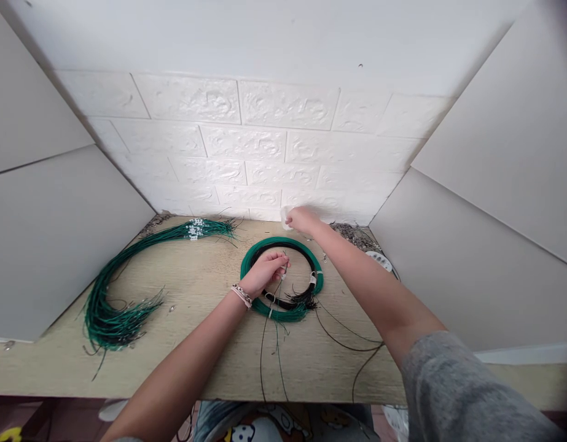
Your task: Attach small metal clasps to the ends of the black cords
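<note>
Thin wires (261, 353): upper ends pinched between thumb and fingers of the left hand (267, 270), small white plug (283, 277) just below the fingertips. Hand and plug over the inside of the green-and-black coil (283, 240); wire tails hang past the coil's near side. Right hand (303, 220) beyond the coil, fingertips at a whitish cup (284, 219); cannot tell whether gripped. Left of coil: long green bundle (103, 276) on the desk (195, 344).

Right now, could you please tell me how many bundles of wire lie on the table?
3: a green coil in the middle, a black coil just inside it, and a curved green bundle on the left. The arms could hide more.
</note>
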A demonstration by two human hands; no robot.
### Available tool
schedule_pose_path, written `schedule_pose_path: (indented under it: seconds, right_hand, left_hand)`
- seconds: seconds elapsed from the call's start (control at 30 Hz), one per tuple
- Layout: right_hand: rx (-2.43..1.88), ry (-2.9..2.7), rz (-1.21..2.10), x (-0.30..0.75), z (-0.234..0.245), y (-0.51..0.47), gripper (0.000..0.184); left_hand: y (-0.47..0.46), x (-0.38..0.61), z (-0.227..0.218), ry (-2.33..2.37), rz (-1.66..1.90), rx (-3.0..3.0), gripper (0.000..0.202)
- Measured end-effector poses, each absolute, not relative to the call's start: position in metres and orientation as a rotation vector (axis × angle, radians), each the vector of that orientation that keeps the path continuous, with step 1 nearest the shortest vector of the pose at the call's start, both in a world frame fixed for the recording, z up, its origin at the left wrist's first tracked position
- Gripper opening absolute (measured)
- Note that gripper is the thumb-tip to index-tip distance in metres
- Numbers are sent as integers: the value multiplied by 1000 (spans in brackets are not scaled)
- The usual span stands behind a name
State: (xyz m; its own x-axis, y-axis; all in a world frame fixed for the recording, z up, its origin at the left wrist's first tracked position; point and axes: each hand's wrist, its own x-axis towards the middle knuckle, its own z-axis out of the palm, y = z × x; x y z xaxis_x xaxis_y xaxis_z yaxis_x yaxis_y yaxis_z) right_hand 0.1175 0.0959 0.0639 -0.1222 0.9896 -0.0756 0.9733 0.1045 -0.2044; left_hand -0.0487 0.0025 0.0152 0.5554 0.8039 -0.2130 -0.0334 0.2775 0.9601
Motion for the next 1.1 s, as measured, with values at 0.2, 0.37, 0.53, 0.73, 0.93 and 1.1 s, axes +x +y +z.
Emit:
schedule_pose_path:
  seconds: [0.2,0.37,0.53,0.73,0.93,1.1]
  right_hand:
    - [-1951,-2244,349,115,62,92,19]
    - [-1895,-2272,558,118,59,92,21]
    - [-1874,-2246,712,117,61,93,23]
    - [-1874,-2147,785,116,63,92,39]
    - [-1867,-1941,699,114,56,89,46]
    - [-1865,-1899,669,112,49,91,36]
  left_hand:
    - [3,-48,14,819,662,1159,27]
    - [2,-48,15,819,662,1166,27]
    - [1,-47,16,820,672,1165,28]
    - [-1,-47,18,824,681,1173,28]
    - [-2,-47,18,831,655,1164,26]
    - [0,-46,14,804,661,1162,24]
